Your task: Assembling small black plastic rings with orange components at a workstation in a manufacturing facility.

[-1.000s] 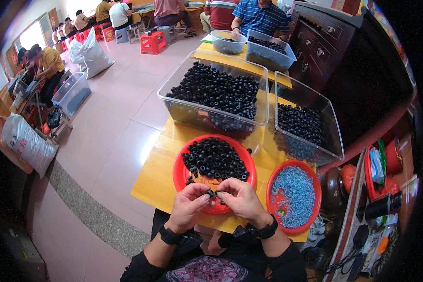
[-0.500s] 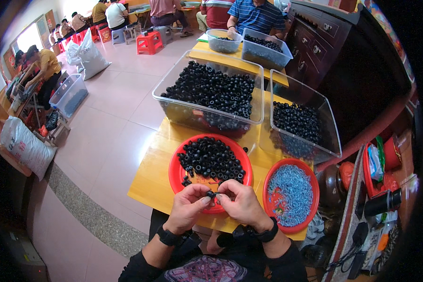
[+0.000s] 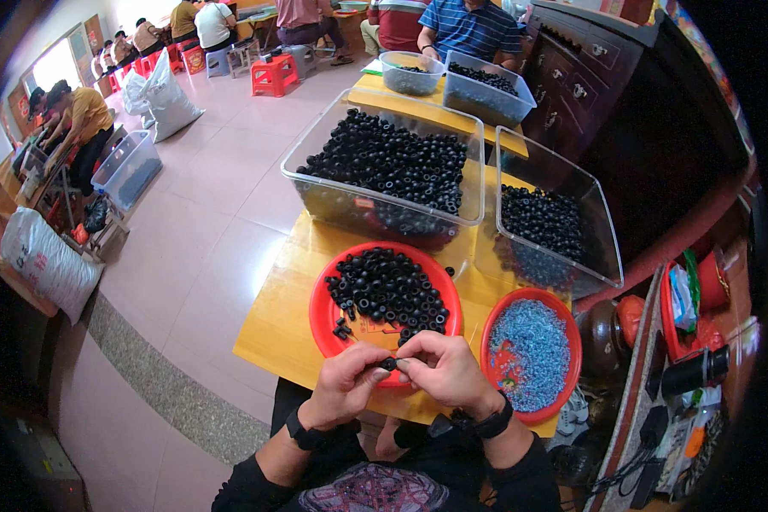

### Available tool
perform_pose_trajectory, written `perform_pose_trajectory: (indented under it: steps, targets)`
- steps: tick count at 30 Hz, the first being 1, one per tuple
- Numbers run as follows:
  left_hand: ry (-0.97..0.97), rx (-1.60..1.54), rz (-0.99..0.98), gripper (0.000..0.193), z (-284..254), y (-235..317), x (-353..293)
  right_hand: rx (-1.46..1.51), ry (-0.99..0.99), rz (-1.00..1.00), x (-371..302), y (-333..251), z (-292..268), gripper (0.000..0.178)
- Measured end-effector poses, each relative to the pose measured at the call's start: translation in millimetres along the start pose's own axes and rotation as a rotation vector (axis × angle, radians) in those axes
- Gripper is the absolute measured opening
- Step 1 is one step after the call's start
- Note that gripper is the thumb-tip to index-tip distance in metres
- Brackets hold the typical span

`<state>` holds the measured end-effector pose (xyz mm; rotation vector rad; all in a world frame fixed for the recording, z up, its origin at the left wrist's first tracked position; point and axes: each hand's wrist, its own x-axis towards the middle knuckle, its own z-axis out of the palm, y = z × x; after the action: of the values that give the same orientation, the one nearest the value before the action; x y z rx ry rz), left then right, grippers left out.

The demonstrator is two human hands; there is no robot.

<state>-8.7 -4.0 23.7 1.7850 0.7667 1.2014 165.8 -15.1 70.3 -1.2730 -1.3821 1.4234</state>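
Between my two hands, over the near rim of a red round tray (image 3: pixel 318 320), is a small round black ring-like part (image 3: pixel 388 364). My left hand (image 3: pixel 346 380) is closed and pinches it from the left. On its other side my right hand (image 3: pixel 442 369) is closed too, thumb and fingertips against the part. Whether the right fingers hold a second small piece is hidden. Loose black ring-like parts (image 3: pixel 384 282) lie heaped in the tray, with a few smaller black pieces (image 3: pixel 342 329) at its left. To the right, a second red tray (image 3: pixel 485 346) holds many small bluish pieces (image 3: pixel 531 350).
Behind the trays on the yellow table (image 3: pixel 269 328) stand a large clear bin (image 3: pixel 375 211) and a narrower bin (image 3: pixel 606 243), both holding black parts. Farther back, a person in a striped shirt (image 3: pixel 469 30) sits near two smaller tubs. A dark cabinet (image 3: pixel 657 128) borders the right side.
My hands have dropped slightly toward me with the black part, which now shows its round side. The view has shifted a little; the trays and bins stay put.
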Motion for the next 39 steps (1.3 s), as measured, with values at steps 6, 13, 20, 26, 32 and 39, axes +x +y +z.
perform_pose_trajectory:
  steps: [6, 13, 20, 26, 32, 39]
  targets:
    - [0.009, 0.038, 0.06, 0.019, -1.3, 10.5, 1.3, 0.185, -0.076, 0.08, 0.7, 1.7, -2.8, 0.006]
    - [-0.025, 0.05, 0.06, 0.02, -2.2, 12.3, 4.2, 0.166, -0.146, 0.051, 3.9, 7.2, -4.1, 0.005]
    - [-0.048, 0.081, 0.082, 0.02, -4.4, 3.0, 5.0, 0.104, -0.177, 0.087, 10.1, 6.0, -6.4, 0.006]
    - [-0.031, 0.099, 0.144, 0.024, -2.6, -2.8, 1.4, 0.491, -0.399, 0.09, 19.8, 33.7, -15.8, 0.017]
    - [0.001, 0.131, 0.175, 0.034, -1.0, -5.7, -1.4, 0.505, -0.459, 0.024, 16.4, 49.1, -11.7, 0.044]
    - [-0.017, -0.105, -0.006, 0.03, 3.7, -5.3, -4.6, 0.558, -0.347, -0.018, 7.0, 51.9, -2.7, 0.032]
